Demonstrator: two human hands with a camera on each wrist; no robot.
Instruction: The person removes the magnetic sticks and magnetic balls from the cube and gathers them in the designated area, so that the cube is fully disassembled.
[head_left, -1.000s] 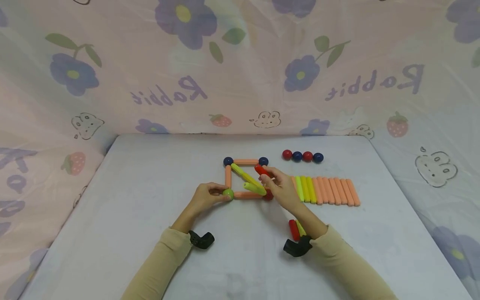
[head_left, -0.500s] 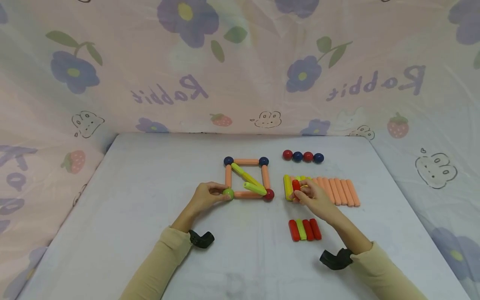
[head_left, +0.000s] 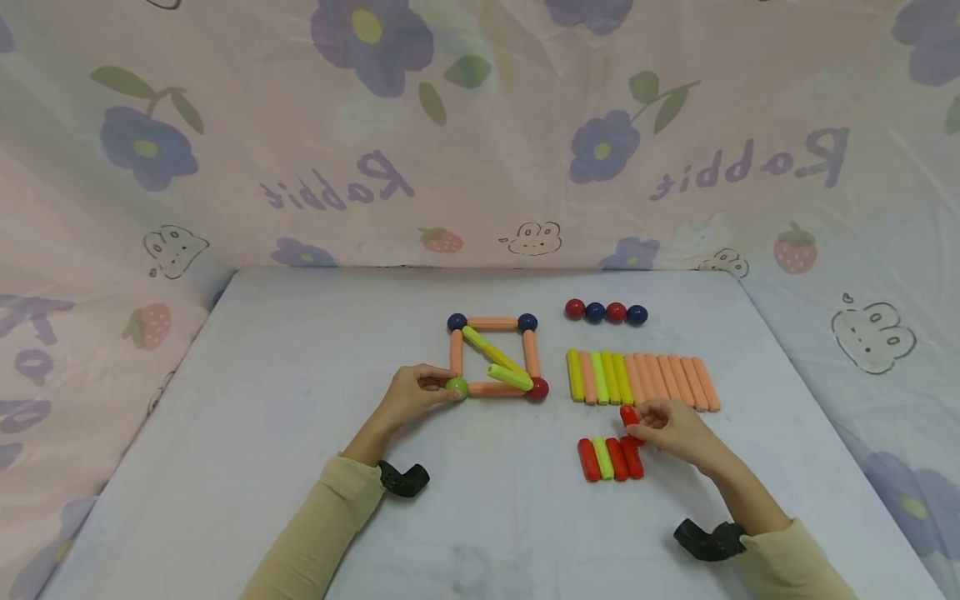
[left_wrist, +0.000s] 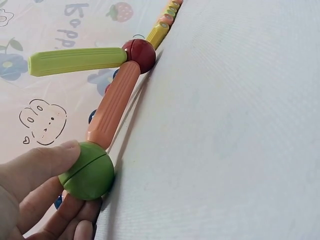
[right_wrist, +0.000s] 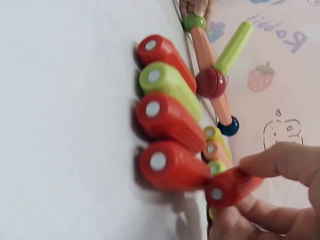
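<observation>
My left hand (head_left: 417, 390) pinches a green ball (head_left: 457, 387) between thumb and fingers at the near left corner of a square of orange sticks and balls. Its other corners are a dark red ball (head_left: 537, 388) and two dark blue balls. One yellow-green stick (head_left: 487, 347) runs diagonally across the square. From the red ball, a light green stick (left_wrist: 77, 61) rises in the left wrist view. My right hand (head_left: 675, 429) pinches a short red stick (right_wrist: 230, 189) by the far end of a row of short sticks (head_left: 615, 460), several red and one lime.
A long row of orange, yellow and green sticks (head_left: 667, 379) lies right of the square. Behind it sit red and blue balls (head_left: 595, 313) in a line. A patterned cloth (head_left: 480, 167) rises behind the white table (head_left: 300, 333).
My right hand has moved from the square's right side, past the long stick row, toward the short sticks, carrying the red stick. My left hand has stayed on the green ball.
</observation>
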